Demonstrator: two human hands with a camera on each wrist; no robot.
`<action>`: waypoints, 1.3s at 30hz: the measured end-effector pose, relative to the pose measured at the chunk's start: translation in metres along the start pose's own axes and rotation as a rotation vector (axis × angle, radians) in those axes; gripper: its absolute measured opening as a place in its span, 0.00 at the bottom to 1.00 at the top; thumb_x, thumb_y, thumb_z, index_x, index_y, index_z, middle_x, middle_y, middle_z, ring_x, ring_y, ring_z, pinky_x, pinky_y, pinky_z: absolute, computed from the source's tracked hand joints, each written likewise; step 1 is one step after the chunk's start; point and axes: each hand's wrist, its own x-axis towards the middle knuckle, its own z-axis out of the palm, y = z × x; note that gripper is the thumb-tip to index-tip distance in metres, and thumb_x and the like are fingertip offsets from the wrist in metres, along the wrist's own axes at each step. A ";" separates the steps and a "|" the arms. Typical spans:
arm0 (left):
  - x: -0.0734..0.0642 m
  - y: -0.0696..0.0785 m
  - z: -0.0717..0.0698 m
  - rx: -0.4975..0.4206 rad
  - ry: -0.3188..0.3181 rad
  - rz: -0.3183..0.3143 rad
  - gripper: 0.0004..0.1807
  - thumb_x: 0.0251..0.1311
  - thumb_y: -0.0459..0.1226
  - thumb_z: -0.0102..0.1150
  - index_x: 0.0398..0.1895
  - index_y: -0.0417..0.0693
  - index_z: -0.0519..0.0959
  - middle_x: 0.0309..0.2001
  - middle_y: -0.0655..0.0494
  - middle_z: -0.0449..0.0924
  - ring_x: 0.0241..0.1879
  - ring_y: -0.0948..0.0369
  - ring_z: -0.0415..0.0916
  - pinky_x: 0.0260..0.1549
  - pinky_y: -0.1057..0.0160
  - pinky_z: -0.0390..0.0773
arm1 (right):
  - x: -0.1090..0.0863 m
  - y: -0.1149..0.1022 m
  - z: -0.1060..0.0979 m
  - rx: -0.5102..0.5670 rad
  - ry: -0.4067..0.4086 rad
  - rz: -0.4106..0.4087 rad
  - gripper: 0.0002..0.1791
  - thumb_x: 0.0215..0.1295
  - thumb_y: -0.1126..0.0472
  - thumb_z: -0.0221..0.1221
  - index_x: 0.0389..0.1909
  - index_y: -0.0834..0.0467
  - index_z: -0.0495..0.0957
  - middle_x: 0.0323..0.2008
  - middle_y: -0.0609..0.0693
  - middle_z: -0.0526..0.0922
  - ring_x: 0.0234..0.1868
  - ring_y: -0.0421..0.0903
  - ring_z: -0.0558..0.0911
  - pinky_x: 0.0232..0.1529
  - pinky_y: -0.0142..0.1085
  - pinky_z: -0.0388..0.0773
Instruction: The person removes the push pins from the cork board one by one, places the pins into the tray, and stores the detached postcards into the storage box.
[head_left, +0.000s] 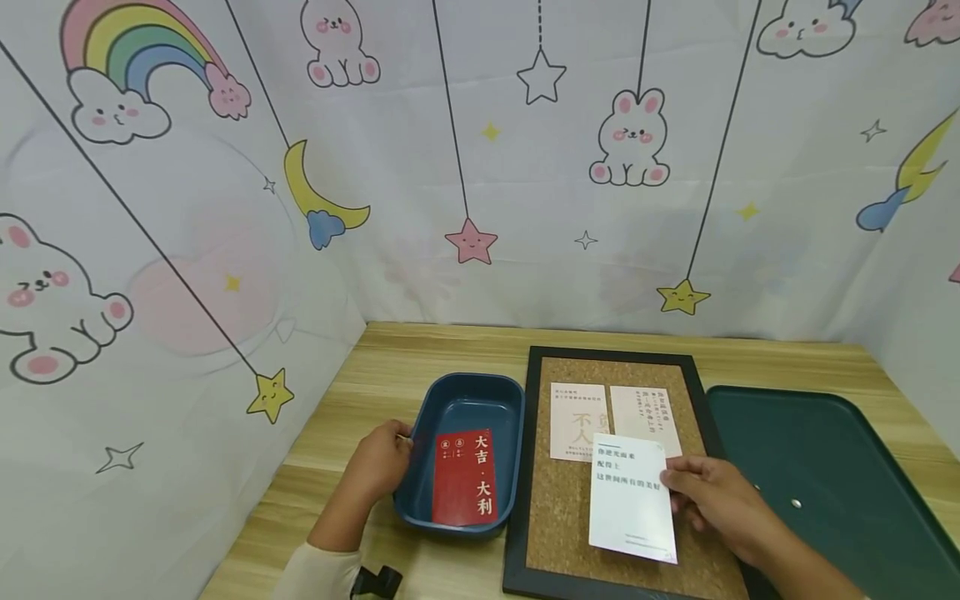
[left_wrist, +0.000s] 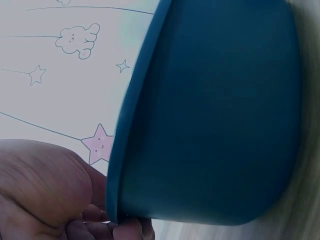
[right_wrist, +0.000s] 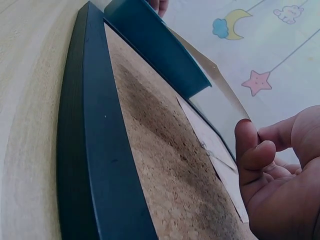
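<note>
In the head view my right hand (head_left: 716,500) pinches a white card (head_left: 632,508) with printed Chinese text by its right edge, above the cork board (head_left: 558,525). The right wrist view shows thumb and fingertips on the edge of that card. Two pale printed cards lie side by side on the board's upper half: the left card (head_left: 573,417) and the right card (head_left: 643,408), partly covered by the held one. My left hand (head_left: 378,462) grips the left rim of a blue basin (head_left: 408,500), thumb and fingers around the rim. Inside the basin lies a red card (head_left: 457,483).
A dark frame (head_left: 534,375) borders the cork board. To its right lies a dark green tray (head_left: 832,467) with a small shiny round thing (head_left: 797,503) in it. All stand on a wood-grain table (head_left: 405,342), with a printed white cloth (head_left: 420,283) behind and left.
</note>
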 end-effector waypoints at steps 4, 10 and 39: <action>0.000 0.000 0.000 -0.004 -0.007 -0.001 0.11 0.70 0.30 0.51 0.48 0.34 0.80 0.35 0.50 0.83 0.34 0.55 0.79 0.37 0.49 0.79 | 0.000 -0.002 0.003 0.006 -0.005 0.000 0.23 0.75 0.62 0.57 0.62 0.74 0.70 0.32 0.57 0.80 0.26 0.46 0.74 0.21 0.35 0.71; 0.000 0.000 0.001 -0.004 0.000 0.005 0.10 0.69 0.30 0.51 0.47 0.34 0.80 0.35 0.50 0.83 0.34 0.55 0.79 0.36 0.49 0.79 | 0.001 -0.004 0.005 0.006 -0.010 -0.010 0.22 0.75 0.61 0.57 0.61 0.73 0.72 0.32 0.57 0.81 0.28 0.48 0.76 0.20 0.35 0.71; -0.001 -0.001 0.003 0.030 0.031 0.011 0.10 0.69 0.30 0.51 0.47 0.34 0.80 0.33 0.51 0.82 0.31 0.55 0.79 0.35 0.50 0.79 | 0.004 -0.024 0.027 0.054 -0.067 -0.042 0.22 0.76 0.60 0.57 0.60 0.72 0.73 0.32 0.58 0.81 0.31 0.49 0.78 0.21 0.34 0.71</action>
